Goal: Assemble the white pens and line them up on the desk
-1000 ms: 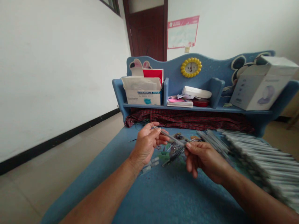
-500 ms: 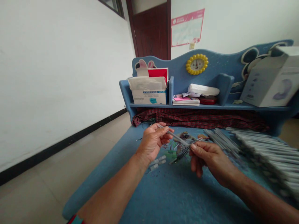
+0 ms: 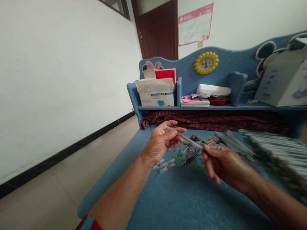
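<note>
A slim, greyish, see-through pen barrel (image 3: 191,141) slants between my two hands above the blue table. Its upper left end is pinched between the thumb and fingers of my left hand (image 3: 163,140), whose other fingers are loosely stretched. My right hand (image 3: 224,163) grips the lower right end between thumb and forefinger, the remaining fingers curled below. Behind the barrel lies a bunch of thin dark rods (image 3: 192,156) that look like pen refills. Several small whitish, clear caps (image 3: 164,165) rest on the table beside my left wrist.
Loose grey tubes (image 3: 236,143) and a large stack of similar tubes (image 3: 280,153) lie at the right. A shelf (image 3: 153,108) along the table's back holds a mask box (image 3: 157,99), papers (image 3: 195,103) and a white carton (image 3: 280,80). Checked cloth (image 3: 216,120) lies beneath it.
The view has shifted slightly, so the furniture appears farther right. The fingers of my left hand have spread a little, and both hands still hold the pen barrel.
</note>
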`<state>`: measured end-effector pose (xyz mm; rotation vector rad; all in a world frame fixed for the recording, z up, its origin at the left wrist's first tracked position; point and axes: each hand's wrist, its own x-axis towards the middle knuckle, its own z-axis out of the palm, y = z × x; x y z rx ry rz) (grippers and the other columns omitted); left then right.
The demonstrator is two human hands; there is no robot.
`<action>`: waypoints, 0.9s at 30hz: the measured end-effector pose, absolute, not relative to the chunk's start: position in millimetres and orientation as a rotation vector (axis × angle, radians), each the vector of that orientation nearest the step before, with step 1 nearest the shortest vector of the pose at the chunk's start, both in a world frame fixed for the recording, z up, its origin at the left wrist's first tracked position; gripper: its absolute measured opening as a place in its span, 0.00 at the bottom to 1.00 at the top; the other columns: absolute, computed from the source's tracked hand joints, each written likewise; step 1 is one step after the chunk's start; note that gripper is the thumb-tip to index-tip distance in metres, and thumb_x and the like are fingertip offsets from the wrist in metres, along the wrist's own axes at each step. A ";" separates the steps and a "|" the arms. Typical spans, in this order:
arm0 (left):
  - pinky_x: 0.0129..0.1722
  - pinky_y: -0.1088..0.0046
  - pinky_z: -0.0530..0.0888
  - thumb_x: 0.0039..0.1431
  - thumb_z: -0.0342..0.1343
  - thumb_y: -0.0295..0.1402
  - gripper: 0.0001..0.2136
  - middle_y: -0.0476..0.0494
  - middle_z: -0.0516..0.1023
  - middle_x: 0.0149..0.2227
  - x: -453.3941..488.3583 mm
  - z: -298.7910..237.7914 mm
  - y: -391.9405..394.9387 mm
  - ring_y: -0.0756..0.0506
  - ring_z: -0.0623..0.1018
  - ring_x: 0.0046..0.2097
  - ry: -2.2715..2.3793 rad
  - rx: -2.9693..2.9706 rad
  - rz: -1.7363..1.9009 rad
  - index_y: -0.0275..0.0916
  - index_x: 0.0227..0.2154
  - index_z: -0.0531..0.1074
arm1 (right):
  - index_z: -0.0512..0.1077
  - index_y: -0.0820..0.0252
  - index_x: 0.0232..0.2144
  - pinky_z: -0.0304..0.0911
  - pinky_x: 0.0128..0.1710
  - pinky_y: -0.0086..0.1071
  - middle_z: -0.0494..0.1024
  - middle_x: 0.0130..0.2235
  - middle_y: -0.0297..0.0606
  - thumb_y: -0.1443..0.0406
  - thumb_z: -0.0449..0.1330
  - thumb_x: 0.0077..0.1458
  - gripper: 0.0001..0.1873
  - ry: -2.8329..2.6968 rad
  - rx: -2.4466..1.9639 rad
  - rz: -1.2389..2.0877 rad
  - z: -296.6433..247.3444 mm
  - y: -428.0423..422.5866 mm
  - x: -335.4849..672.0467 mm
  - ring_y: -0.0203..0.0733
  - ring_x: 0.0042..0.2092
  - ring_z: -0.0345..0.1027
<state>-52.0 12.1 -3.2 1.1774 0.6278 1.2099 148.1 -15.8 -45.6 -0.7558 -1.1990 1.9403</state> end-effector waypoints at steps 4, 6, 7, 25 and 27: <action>0.23 0.80 0.69 0.52 0.55 0.25 0.13 0.39 0.78 0.37 -53.0 -4.1 13.9 0.51 0.77 0.28 0.635 1.187 1.231 0.35 0.42 0.63 | 0.65 0.62 0.26 0.56 0.15 0.25 0.74 0.17 0.37 0.51 0.51 0.55 0.20 -1.368 -0.913 1.745 -40.9 -17.2 147.6 0.34 0.15 0.63; 0.22 0.80 0.69 0.53 0.55 0.26 0.13 0.39 0.77 0.37 -52.3 -5.9 14.7 0.51 0.77 0.27 0.657 1.196 1.241 0.35 0.41 0.63 | 0.65 0.62 0.27 0.58 0.17 0.26 0.74 0.20 0.36 0.50 0.51 0.54 0.20 -1.471 -1.005 1.553 -37.1 -17.7 147.8 0.34 0.17 0.65; 0.22 0.80 0.69 0.53 0.55 0.26 0.13 0.39 0.78 0.37 -51.6 -6.9 14.8 0.51 0.77 0.27 0.673 1.204 1.239 0.35 0.41 0.62 | 0.66 0.62 0.28 0.59 0.19 0.26 0.74 0.21 0.36 0.50 0.52 0.54 0.20 -1.514 -1.035 1.467 -35.5 -17.7 147.9 0.34 0.19 0.66; 0.26 0.75 0.70 0.52 0.56 0.28 0.15 0.38 0.77 0.37 -37.2 -17.7 6.7 0.48 0.77 0.28 0.761 1.281 1.050 0.36 0.42 0.60 | 0.65 0.62 0.26 0.57 0.17 0.23 0.69 0.19 0.30 0.55 0.53 0.53 0.15 -1.745 -1.086 1.336 -48.9 -14.2 142.9 0.29 0.17 0.62; 0.25 0.76 0.70 0.52 0.56 0.30 0.15 0.38 0.77 0.37 -39.1 -16.8 8.6 0.48 0.77 0.29 0.785 1.284 1.073 0.36 0.41 0.61 | 0.66 0.62 0.28 0.57 0.16 0.23 0.69 0.19 0.29 0.56 0.53 0.53 0.14 -1.736 -1.099 1.336 -50.4 -13.2 143.1 0.29 0.17 0.61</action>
